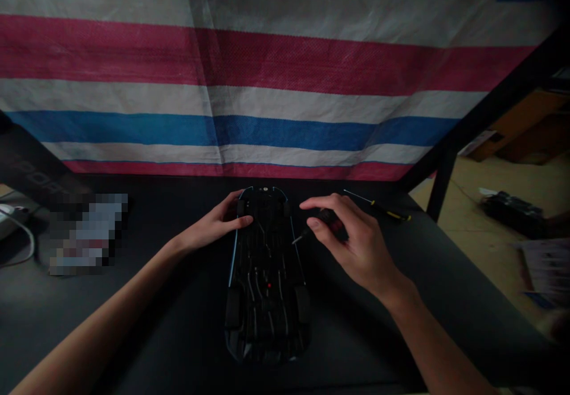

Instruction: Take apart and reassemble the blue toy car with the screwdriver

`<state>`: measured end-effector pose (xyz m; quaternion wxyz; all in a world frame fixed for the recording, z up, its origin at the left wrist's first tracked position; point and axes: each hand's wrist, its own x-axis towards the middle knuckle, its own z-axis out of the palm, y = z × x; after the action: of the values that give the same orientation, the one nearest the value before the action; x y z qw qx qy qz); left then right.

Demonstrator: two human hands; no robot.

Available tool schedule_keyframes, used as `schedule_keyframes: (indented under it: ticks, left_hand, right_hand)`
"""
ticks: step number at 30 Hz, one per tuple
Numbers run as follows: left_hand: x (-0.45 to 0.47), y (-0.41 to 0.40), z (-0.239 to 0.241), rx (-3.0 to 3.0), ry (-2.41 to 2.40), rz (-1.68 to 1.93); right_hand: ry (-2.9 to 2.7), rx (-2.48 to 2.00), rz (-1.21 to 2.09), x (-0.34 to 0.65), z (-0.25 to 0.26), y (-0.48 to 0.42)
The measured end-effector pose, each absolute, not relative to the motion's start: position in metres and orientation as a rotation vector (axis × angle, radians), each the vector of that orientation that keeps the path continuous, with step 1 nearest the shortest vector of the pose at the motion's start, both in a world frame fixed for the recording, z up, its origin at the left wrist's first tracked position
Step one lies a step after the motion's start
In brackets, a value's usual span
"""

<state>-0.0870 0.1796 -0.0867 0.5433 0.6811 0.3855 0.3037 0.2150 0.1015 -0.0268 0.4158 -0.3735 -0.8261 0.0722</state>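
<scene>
Toy car (pixel 262 267) lies belly-up, lengthwise away, left hand (pixel 225 217) pinching its far-left edge, right hand (pixel 358 237) curled round a screwdriver (pixel 330 221) alongside!

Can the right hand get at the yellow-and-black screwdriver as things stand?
Probably yes: the yellow-and-black screwdriver lies close beyond the right hand, with nothing visible between them. The hand holds a dark screwdriver, though, so it may need to free itself first.
</scene>
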Motion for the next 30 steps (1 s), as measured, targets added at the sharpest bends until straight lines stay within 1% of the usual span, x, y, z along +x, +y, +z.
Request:
schedule_keyframes:
  ticks: [8,14,22,27,30]
  left_hand:
    - [-0.0881,0.181,-0.0907,1.609,0.886,0.733]
    - [-0.0867,0.1791,-0.0871,1.591,0.902,0.727]
    - [-0.0881,0.1796,-0.0868,1.619,0.916,0.714]
    - [-0.0887,0.1801,-0.0886,1.646,0.935,0.71]
    - [-0.0883,0.1803,-0.0885,1.665,0.942,0.714]
  right_hand:
    - [-2.106,-0.871,0.078,0.2171,-0.0297,0.1046]
    - [-2.091,-0.912,-0.024,0.2164,-0.0304,0.1059]
    - [-2.12,-0.889,0.095,0.217,-0.0299,0.1049]
    - [-2.059,-0.928,0.033,0.216,-0.0296,0.105]
    - [-2.083,-0.885,0.057,0.2161,-0.0284,0.1044]
